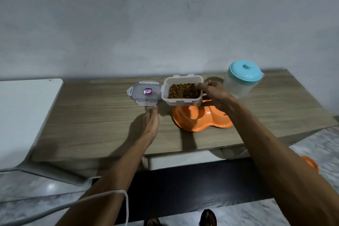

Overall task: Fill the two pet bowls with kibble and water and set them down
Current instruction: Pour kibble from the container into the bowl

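A white plastic container [183, 80] full of brown kibble [184, 90] hangs above an orange double pet bowl [194, 122] on the wooden table [91, 115]. My right hand [217, 95] grips the container's right side. Its clear lid [145, 93] with a small sticker lies flat on the table just left of the container. My left hand [151, 123] is blurred, with its fingertips at the lid's near edge; whether it grips the lid is unclear. A clear water jug with a turquoise lid [244, 71] stands at the back right of the table.
A grey wall rises right behind the table. A white surface [23, 112] adjoins the table on the left. On the tiled floor at the lower right lies another orange object [311, 165]. A white cord [113, 196] crosses my left forearm.
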Tool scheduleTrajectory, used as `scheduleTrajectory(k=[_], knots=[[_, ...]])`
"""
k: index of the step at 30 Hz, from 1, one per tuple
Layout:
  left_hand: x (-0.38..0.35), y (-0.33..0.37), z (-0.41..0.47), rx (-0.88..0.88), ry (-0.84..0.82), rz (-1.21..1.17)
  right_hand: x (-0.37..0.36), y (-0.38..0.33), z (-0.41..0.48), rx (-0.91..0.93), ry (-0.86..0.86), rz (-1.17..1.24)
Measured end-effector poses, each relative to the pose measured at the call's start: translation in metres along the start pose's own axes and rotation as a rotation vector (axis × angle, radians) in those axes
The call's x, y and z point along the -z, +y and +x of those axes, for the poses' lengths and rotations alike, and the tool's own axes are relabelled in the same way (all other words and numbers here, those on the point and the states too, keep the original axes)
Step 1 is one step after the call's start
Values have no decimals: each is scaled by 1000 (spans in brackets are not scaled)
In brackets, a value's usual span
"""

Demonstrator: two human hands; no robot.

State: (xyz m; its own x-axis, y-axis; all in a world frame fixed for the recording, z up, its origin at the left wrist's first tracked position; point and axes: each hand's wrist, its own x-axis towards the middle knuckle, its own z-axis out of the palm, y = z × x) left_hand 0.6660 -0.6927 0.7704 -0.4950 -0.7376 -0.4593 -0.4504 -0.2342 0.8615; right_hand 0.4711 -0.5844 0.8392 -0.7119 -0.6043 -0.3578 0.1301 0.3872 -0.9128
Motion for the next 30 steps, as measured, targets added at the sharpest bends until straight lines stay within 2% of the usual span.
scheduleTrajectory(k=[4,7,11,18,30], knots=[[-37,5,-3,-222,20,484,51,1,-11,85,123,-110],[-57,-2,5,-338,-22,653,74,6,-15,165,199,-224],[-71,-8,7,-365,5,900,86,14,-17,239,272,-351],[-85,-22,13,-301,83,969,85,18,-18,403,295,-564],[-88,-17,15,-271,77,1009,69,22,-25,522,268,-777]])
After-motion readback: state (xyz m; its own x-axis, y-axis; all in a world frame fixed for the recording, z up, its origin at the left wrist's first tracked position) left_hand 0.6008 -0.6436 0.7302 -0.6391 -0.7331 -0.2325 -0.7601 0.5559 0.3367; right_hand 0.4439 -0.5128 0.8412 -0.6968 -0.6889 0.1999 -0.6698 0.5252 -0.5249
